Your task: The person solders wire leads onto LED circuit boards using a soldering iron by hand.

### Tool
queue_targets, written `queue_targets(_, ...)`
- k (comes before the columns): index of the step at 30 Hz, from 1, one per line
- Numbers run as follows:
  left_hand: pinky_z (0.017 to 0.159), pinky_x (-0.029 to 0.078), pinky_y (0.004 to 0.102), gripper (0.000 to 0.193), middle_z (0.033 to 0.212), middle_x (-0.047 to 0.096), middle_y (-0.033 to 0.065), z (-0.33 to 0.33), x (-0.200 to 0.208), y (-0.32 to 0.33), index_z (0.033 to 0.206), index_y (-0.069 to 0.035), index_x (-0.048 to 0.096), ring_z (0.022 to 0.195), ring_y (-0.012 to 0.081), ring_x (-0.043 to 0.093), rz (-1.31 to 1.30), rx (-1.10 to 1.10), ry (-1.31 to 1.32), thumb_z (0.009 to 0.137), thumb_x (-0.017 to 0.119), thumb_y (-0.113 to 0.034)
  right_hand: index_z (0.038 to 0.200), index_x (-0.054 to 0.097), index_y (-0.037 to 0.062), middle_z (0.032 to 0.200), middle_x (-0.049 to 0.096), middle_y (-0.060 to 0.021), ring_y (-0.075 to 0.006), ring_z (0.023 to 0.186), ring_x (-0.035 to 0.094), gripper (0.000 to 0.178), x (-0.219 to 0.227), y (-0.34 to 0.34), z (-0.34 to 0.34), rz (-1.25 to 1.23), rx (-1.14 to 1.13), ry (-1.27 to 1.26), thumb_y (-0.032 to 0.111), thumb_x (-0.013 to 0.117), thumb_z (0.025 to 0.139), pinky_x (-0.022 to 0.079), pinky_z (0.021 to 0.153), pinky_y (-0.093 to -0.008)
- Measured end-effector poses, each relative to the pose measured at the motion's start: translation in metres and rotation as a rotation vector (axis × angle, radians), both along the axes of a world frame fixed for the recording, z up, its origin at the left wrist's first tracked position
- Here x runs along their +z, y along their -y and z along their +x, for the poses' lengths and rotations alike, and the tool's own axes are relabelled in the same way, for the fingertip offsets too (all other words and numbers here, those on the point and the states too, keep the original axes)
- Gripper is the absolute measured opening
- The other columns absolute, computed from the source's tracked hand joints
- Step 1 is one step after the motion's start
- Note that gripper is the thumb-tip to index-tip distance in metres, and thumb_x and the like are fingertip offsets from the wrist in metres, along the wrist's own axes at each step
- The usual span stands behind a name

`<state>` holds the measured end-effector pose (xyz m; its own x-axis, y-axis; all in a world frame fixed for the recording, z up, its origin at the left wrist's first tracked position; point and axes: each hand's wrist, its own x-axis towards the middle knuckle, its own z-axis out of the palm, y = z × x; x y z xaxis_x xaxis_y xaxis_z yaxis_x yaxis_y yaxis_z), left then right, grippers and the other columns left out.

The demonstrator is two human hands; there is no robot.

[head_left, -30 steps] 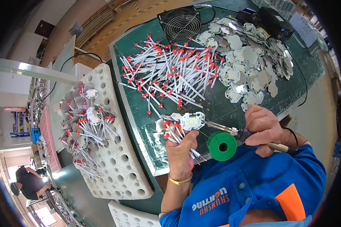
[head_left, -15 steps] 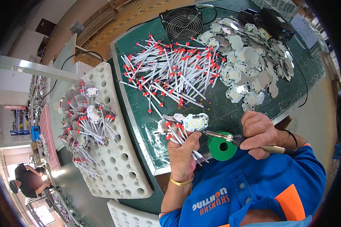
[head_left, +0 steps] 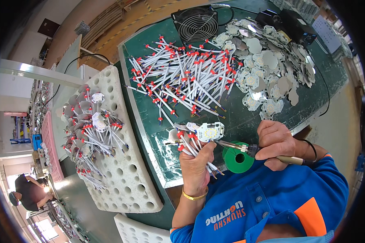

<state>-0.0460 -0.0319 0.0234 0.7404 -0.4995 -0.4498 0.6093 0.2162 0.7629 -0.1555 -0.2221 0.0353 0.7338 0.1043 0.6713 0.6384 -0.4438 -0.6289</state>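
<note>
Board (head_left: 210,132), white-faced with yellow dots, sits just below the centre of the frame, face up at the thumb of the left hand (head_left: 196,164). The left hand is closed around a bundle of leads (head_left: 189,146), white with red collars. The right hand (head_left: 276,143) grips the iron (head_left: 252,150) by its handle; its tip points at the board's lower edge, and contact cannot be confirmed.

Handling: the board is probably light, thin and stiff, and its face likely fragile. Take hold by the rim, clear of the dots and the iron's tip. The leads appear light and flexible; hold them as a bunch, below the collars.

Count: one board at the thumb, with at least two more partly hidden behind it; one iron; one green spool (head_left: 234,166), below the iron; one fan (head_left: 194,27), top centre; two foam trays, the large one (head_left: 148,196) at left and another (head_left: 125,221) at the lower edge. The lead pile (head_left: 186,77), upper centre, and the board pile (head_left: 267,65), upper right, overlap too much for an exact count.
</note>
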Motion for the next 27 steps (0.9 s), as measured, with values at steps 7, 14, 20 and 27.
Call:
queue_targets(7, 0.045, 0.036, 0.0206, 0.011, 0.073, 0.06, 0.0071, 0.001, -0.002, -0.001, 0.086, 0.0, 0.058, 0.051, 0.0066, 0.047, -0.028, 0.007, -0.059, 0.076, 0.059, 0.003, 0.081, 0.061, 0.0068, 0.057, 0.047, 0.0014, -0.0141, 0.043, 0.044, 0.023, -0.003, 0.0, 0.002, -0.077, -0.044, 0.048, -0.002, 0.061, 0.06, 0.036, 0.05, -0.0282)
queue_targets(14, 0.046, 0.034, 0.0202, 0.006, 0.066, 0.057, 0.002, 0.004, -0.002, 0.005, 0.079, -0.001, 0.061, 0.05, 0.0062, 0.046, 0.021, 0.022, -0.128, 0.074, 0.062, 0.003, 0.083, 0.06, 0.0067, 0.056, 0.045, 0.0017, -0.0139, 0.044, 0.043, 0.024, -0.008, 0.002, 0.004, -0.143, -0.035, 0.071, -0.003, 0.06, 0.06, 0.035, 0.05, -0.0284)
queue_targets(20, 0.047, 0.035, 0.0201, 0.006, 0.065, 0.057, 0.0025, 0.007, 0.0, 0.003, 0.078, -0.001, 0.061, 0.05, 0.0069, 0.047, -0.031, 0.02, -0.125, 0.074, 0.062, 0.004, 0.09, 0.06, 0.0043, 0.059, 0.048, -0.0012, -0.017, 0.048, 0.046, 0.027, -0.001, 0.005, 0.006, -0.053, -0.032, 0.099, 0.001, 0.059, 0.063, 0.04, 0.053, -0.0311)
queue_targets(27, 0.045, 0.036, 0.0188, 0.007, 0.068, 0.058, 0.0035, 0.005, 0.0, 0.002, 0.079, -0.001, 0.06, 0.049, 0.0066, 0.047, -0.042, 0.02, -0.169, 0.074, 0.062, 0.004, 0.092, 0.059, 0.0028, 0.062, 0.048, -0.0045, -0.0194, 0.05, 0.047, 0.026, 0.001, 0.006, 0.009, -0.079, -0.126, 0.118, 0.007, 0.062, 0.066, 0.04, 0.052, -0.0325)
